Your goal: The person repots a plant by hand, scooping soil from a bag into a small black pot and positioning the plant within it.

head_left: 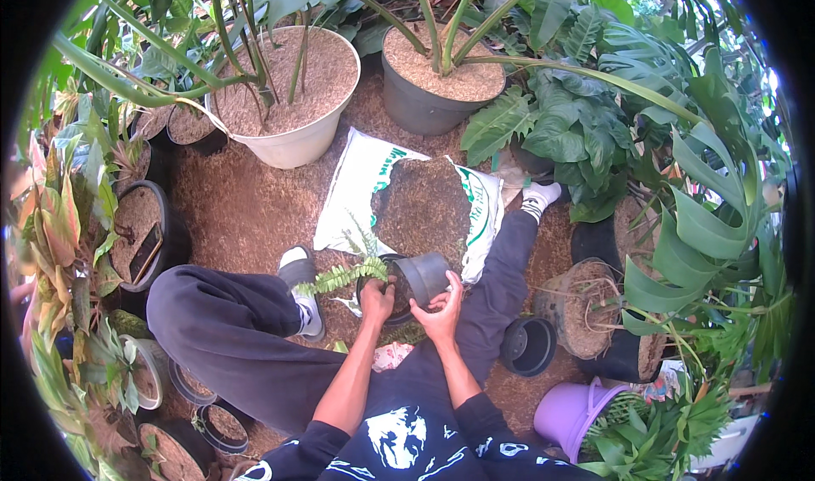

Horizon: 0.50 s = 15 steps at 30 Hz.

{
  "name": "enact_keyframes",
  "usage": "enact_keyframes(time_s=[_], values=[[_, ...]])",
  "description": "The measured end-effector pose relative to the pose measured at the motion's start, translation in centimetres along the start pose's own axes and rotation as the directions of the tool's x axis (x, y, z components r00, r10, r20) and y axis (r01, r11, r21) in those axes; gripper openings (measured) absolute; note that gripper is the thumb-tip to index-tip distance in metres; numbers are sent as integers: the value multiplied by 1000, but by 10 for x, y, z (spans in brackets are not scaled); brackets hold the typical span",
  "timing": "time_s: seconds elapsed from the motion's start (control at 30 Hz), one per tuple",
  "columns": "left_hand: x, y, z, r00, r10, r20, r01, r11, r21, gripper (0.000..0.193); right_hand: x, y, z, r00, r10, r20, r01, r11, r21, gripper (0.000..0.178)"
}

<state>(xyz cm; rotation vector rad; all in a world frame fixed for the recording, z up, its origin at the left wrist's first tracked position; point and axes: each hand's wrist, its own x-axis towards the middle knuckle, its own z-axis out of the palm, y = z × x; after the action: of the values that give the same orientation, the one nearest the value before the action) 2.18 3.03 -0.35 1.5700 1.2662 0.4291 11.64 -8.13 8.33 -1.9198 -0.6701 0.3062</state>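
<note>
Between my hands a small black plastic pot (425, 277) lies tipped on its side, its mouth toward the left. My right hand (440, 309) is closed round its lower right side, fingers and thumb along the wall. At the pot's mouth, my left hand (376, 299) has its fingers curled round the base of a small green fern (352, 270). The fronds spread to the left and upward; the roots are hidden by the hand and pot. Just beyond lies a white sack (344, 199) with green print, opened to show dark potting soil (422, 208).
My outstretched legs frame the work on brown ground. An empty black pot (528, 346) stands right of my thigh, near a purple bucket (564, 415) with leafy plants. A large white planter (293, 145) and a dark planter (422, 107) stand at the back. Potted plants crowd both sides.
</note>
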Motion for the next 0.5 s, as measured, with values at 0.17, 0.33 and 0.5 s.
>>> enact_keyframes(time_s=[0.17,0.33,0.5], values=[[-8,16,-1,994,-48,95,50,998,-27,34,1,6,-8,984,-82,-159,93,994,64,96],[-10,16,-2,997,-3,76,-1,999,52,45,4,7,-12,998,-16,59,23,993,-114,98],[-1,-11,10,995,-24,99,17,998,65,45,4,8,-13,992,-5,125,22,991,-133,102]])
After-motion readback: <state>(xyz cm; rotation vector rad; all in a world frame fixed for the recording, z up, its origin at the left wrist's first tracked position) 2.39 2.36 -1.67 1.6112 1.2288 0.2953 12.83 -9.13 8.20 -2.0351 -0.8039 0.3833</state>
